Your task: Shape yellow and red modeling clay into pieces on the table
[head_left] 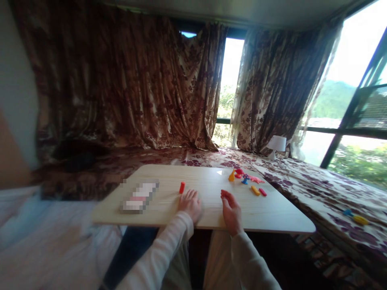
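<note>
My left hand (190,204) lies palm down on the pale wooden table (208,181), fingers stretched out and holding nothing. Just beyond its fingertips stands a small red cylinder (182,187), upright; whether they touch it I cannot tell. My right hand (232,211) rests on its side near the front edge, palm turned left, fingers loosely bent and nothing visible in it. Beyond it are small toys: a yellow cone-shaped piece (231,176), a red piece (238,173), a blue figure (245,179), a pinkish-red animal shape (256,179), a yellow bar (255,190) and a pink bar (263,192).
A pixelated flat object (139,197) lies on the table's left. A small white triangle (219,172) is near the back edge. On the flowered cover at right lie a blue piece (348,212) and a yellow piece (360,220). A white lamp (277,143) stands behind.
</note>
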Motion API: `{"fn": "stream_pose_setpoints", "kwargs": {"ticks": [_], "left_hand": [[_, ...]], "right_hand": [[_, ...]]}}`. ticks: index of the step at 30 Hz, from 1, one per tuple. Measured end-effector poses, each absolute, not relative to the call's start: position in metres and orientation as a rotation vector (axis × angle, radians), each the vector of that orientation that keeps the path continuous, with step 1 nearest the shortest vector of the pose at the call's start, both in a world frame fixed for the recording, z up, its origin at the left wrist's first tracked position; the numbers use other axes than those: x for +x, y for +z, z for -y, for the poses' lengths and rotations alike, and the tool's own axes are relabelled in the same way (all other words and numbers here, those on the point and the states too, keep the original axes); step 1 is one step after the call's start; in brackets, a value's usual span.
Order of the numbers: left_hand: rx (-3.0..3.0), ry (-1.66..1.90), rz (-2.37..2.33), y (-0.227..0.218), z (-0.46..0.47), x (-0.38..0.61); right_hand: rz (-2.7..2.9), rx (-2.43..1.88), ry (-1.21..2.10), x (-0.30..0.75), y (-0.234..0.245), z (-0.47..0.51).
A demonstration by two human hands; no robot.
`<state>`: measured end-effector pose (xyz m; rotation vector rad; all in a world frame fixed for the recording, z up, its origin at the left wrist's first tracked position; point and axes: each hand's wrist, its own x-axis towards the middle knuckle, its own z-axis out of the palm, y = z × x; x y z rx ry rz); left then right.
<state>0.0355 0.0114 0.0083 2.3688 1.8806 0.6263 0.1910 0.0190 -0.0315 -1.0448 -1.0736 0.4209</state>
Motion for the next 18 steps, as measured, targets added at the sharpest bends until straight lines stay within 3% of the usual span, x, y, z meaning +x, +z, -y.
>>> {"fn": "stream_pose_setpoints", "kwargs": {"ticks": [7, 13, 18], "left_hand": [[2.511, 0.588, -1.657, -0.006, 0.045, 0.046], [2.45, 0.617, -1.748, 0.007, -0.014, 0.089], [2.374, 0.652, -1.856, 0.007, -0.036, 0.062]], "right_hand": [[1.072, -1.057, 0.42, 0.19, -0.031, -0.018], [1.086, -1.061, 0.407, 0.192, -0.03, -0.018], [1.092, -1.056, 0.408, 0.191, -0.031, -0.018]]}}
